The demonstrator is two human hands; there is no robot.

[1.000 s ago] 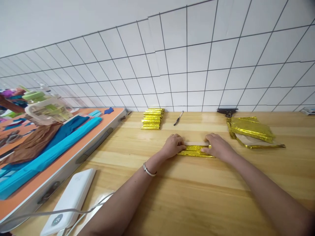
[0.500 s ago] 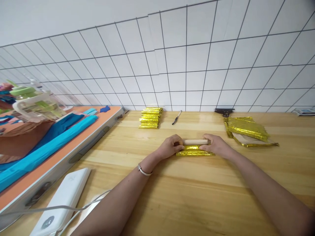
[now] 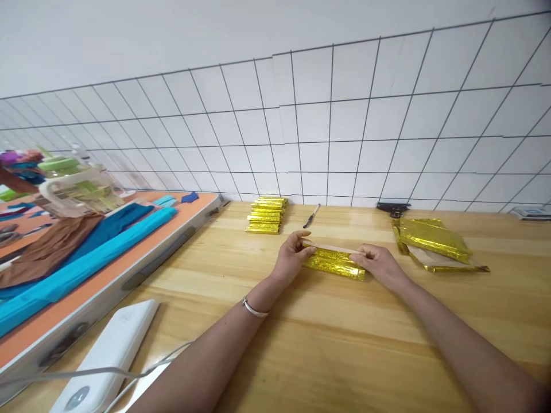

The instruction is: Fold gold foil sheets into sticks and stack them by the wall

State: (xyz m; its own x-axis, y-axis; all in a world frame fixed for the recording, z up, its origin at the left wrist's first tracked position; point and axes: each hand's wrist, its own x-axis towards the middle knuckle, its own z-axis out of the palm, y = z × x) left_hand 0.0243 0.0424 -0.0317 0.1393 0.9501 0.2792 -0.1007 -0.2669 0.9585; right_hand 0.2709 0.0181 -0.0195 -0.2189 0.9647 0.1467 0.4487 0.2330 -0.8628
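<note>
A strip of shiny gold foil (image 3: 336,264) with a pale back edge lies on the wooden table between my hands. My left hand (image 3: 293,252) pinches its left end between thumb and fingers. At the right end, my right hand (image 3: 373,259) grips the pale edge, thumb on the foil. Behind my left hand stands a stack of folded gold strips (image 3: 266,215). A pen (image 3: 311,216) lies beyond the strip. To the right rests a pile of gold foil sheets (image 3: 434,236), some with a pale side showing.
A black clip (image 3: 394,209) lies by the gridded wall. At the left, an orange-topped board (image 3: 189,215) carries blue and brown cloth (image 3: 64,244) and a green-lidded bottle (image 3: 60,166). A white device (image 3: 107,355) with a cable sits at the front left.
The pale roll at the strip's back edge now looks flatter, and more gold surface shows. The strip has tilted, its right end nearer me. The view has shifted slightly upward.
</note>
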